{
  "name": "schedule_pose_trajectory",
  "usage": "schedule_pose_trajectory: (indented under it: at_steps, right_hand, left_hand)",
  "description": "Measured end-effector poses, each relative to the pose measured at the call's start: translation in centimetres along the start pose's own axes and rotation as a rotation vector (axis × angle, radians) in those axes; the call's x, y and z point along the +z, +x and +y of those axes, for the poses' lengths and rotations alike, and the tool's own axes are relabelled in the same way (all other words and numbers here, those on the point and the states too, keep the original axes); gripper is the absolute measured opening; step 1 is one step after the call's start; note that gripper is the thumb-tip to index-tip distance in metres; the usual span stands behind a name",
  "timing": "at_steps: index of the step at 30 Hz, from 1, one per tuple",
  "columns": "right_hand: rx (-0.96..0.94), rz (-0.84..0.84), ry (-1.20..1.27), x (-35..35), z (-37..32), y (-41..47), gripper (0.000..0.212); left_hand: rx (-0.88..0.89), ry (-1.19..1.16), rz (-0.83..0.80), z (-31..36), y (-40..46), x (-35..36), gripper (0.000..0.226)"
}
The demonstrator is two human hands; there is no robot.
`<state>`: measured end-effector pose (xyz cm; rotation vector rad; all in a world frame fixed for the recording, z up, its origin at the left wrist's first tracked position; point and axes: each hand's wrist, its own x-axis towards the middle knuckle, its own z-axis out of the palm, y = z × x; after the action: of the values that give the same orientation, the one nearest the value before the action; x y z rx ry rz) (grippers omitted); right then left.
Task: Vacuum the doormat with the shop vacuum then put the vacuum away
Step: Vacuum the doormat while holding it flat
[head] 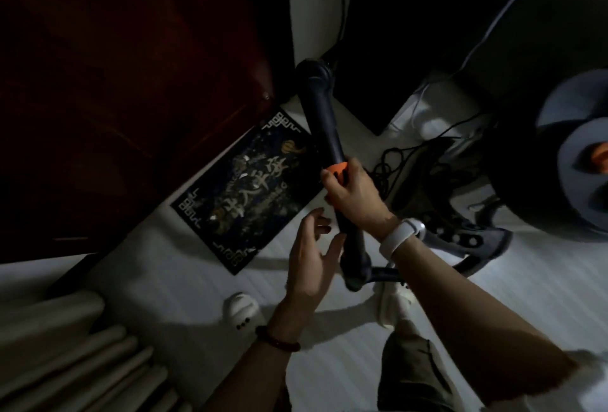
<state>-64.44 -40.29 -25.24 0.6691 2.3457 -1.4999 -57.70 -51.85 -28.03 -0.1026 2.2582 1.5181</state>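
Observation:
A dark doormat with gold and white characters lies on the pale floor beside a dark red door. Over its right edge slants the black vacuum wand with an orange collar, its wide end up near the wall. My right hand, a white band on its wrist, is wrapped around the wand at the orange collar. My left hand hovers with fingers spread just left of the wand's lower end, where the black hose joins. The shop vacuum body, grey and round, sits at the right edge.
The dark red door fills the upper left. A tangle of black cord and a dark wheeled base lie right of the wand. Pale curtain folds hang at the lower left. My feet wear white slippers.

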Motion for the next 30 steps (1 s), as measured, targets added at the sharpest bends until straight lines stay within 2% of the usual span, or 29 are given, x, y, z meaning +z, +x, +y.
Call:
schedule_pose_trajectory:
  at_steps: [4,7,10,15,19,23,26,30]
  right_hand:
    - [0.034,0.084,-0.032,5.9,0.7,1.0,0.026]
    - [0.151,-0.041,-0.068,9.6,4.0,1.2,0.029]
    - [0.326,-0.186,-0.028,13.2,9.9,1.0,0.041]
    - [0.439,-0.268,0.063,17.6,20.2,3.7,0.029]
    - [0.408,-0.221,0.185,19.5,27.5,9.1,0.017]
    - [0.288,-0.129,0.122,22.6,32.6,15.0,0.017]
    - [0.184,-0.123,0.077,25.8,35.4,18.0,0.024]
    - [0.158,-0.190,0.026,27.5,38.4,19.6,0.026]
  left_hand:
    - [-0.039,0.226,0.067,-8.4,0.0,-9.9,0.044]
    - [-0.196,0.270,0.065,-13.8,1.3,-14.0,0.034]
    - [-0.257,0.308,0.006,-18.7,3.1,-14.6,0.034]
    - [-0.338,0.394,-0.063,-27.6,7.7,-12.1,0.033]
    - [-0.270,0.496,-0.073,-35.8,12.9,-9.4,0.035]
    - [-0.151,0.678,-0.136,-43.6,18.0,-7.2,0.039]
    - [-0.081,0.811,-0.192,-48.2,20.7,-6.0,0.050]
    - [-0.048,0.989,-0.285,-51.4,23.4,-5.0,0.073]
